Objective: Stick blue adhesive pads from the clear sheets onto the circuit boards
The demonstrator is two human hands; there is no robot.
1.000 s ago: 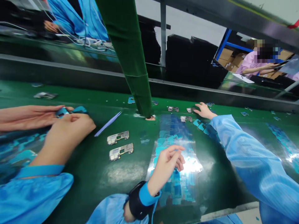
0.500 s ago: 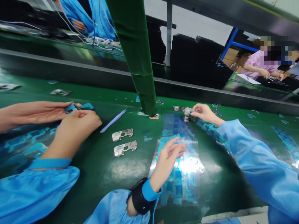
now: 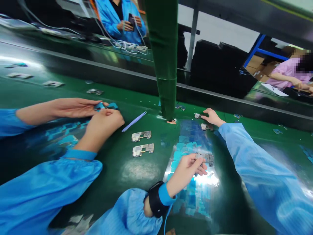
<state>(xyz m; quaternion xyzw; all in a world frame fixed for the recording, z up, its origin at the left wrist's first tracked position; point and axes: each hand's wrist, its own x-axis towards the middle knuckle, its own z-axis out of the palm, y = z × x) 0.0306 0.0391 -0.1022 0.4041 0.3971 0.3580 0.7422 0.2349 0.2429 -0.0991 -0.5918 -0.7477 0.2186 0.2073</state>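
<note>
My left hand (image 3: 189, 168), with a black strap at its wrist, pinches a phone circuit board (image 3: 206, 159) with metal shields, above a clear sheet with blue film pieces (image 3: 193, 195). My right hand (image 3: 212, 117) reaches farther out, its thumb and index finger apart at the right end of a second circuit board (image 3: 197, 115) lying on the table; the fingertips seem to touch it. Just nearer lies another circuit board (image 3: 206, 127). Left of the sheet, two larger silver circuit boards (image 3: 143, 149) lie one behind the other.
At left, a co-worker's hands (image 3: 105, 117) hold a small part with blue film. Purple tweezers (image 3: 134, 121) lie by them. A green-wrapped post (image 3: 167, 94) rises from the green table (image 3: 117, 182). More boards (image 3: 95, 91) lie along the back. People sit beyond the ledge.
The view has shifted, so things appear farther right. My left hand, empty before, now holds a circuit board. My right hand no longer has the board it held and is at another one.
</note>
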